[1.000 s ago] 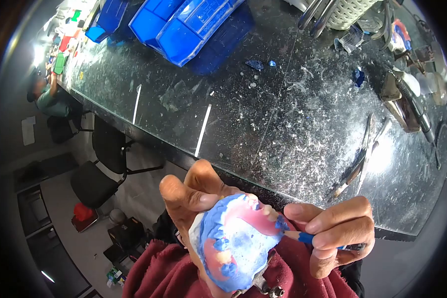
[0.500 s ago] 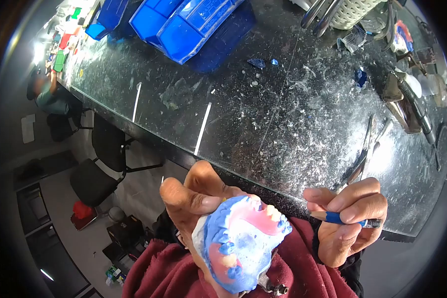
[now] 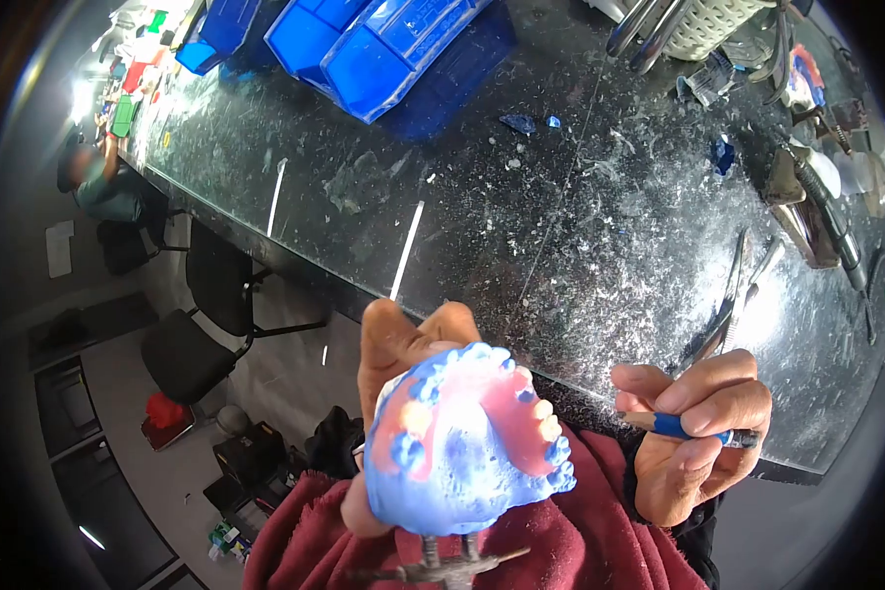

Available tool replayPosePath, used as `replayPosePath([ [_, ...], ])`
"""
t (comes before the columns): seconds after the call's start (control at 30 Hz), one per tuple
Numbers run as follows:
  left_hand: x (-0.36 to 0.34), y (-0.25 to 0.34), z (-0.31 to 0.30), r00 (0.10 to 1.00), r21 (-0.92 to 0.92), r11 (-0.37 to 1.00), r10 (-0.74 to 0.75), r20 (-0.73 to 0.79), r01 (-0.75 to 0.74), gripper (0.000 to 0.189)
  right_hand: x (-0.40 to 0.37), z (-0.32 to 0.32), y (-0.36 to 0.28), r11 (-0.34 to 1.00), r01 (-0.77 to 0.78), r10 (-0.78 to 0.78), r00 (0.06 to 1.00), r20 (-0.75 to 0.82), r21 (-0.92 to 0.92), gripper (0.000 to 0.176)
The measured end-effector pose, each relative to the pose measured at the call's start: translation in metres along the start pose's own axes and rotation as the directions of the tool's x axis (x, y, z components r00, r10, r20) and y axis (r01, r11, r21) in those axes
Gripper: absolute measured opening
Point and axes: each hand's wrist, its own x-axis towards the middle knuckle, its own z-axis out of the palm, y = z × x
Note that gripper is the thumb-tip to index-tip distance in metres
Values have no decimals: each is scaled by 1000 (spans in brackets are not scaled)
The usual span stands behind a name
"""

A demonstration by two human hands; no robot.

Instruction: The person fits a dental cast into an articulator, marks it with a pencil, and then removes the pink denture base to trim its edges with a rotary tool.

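My left hand (image 3: pixel 395 349) is closed around a blue dental cast (image 3: pixel 452 492) in front of my lap, thumb and fingers behind its far left side. Pink wax (image 3: pixel 511 423) with cream-coloured teeth set in it runs along both sides of the cast's arch. A metal articulator frame (image 3: pixel 452 568) sticks out below the cast, slightly blurred. Off to the right, my right hand (image 3: pixel 703 433) pinches a short blue pencil (image 3: pixel 674 426), its sharpened tip pointing left toward the cast but apart from it.
Blue plastic bins (image 3: pixel 364 59) stand at the back of the dusty black bench (image 3: pixel 482 226). Metal tools (image 3: pixel 733 295) lie right, near a handpiece (image 3: pixel 826 211) and a white basket (image 3: pixel 703 29). A co-worker (image 3: pixel 108 182) sits far left, beyond a black chair (image 3: pixel 192 359).
My left hand has turned the cast, so its arch opens downward toward me and the metal frame shows below it. The right hand keeps the pencil nearly still.
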Motion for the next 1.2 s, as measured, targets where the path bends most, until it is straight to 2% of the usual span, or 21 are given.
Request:
replayPosePath([
  [0.2,6,-5,-2,997,-43,996,80,-7,-80,74,0,1,2,1000,7,-7,1000,-5,11,23],
  [0.4,6,-16,0,979,-129,974,197,53,-189,77,1,0,4,1000,19,-19,999,27,20,26],
  [0.43,7,-14,5,973,-5,973,231,16,-231,71,3,0,3,999,5,-7,999,38,39,26],
  [0.53,12,-13,-26,963,-147,982,146,226,-114,94,5,3,-1,997,-29,24,998,58,73,26],
  [0.57,4,-9,-13,986,-127,985,129,104,-115,92,5,4,-2,997,-34,31,998,56,69,26],
  [0.63,2,-7,-4,993,-122,985,119,1,-118,90,5,4,-2,997,-42,38,998,57,66,26],
  [0.73,3,-11,-5,989,-173,974,147,-18,-148,88,5,3,-2,997,-46,42,997,61,63,27],
  [0.83,5,-12,6,980,-188,967,148,-130,-171,85,5,3,-2,997,-52,49,997,57,53,27],
  [0.97,5,-7,1,993,-144,986,72,-95,-85,84,5,4,-2,997,-66,64,997,48,42,28],
  [1.07,5,-9,3,994,-176,981,60,-96,-76,86,6,6,-3,996,-82,81,996,26,34,28],
  [1.2,3,1,-7,997,-100,992,-69,23,71,95,6,8,-6,993,-119,118,993,15,22,29],
])
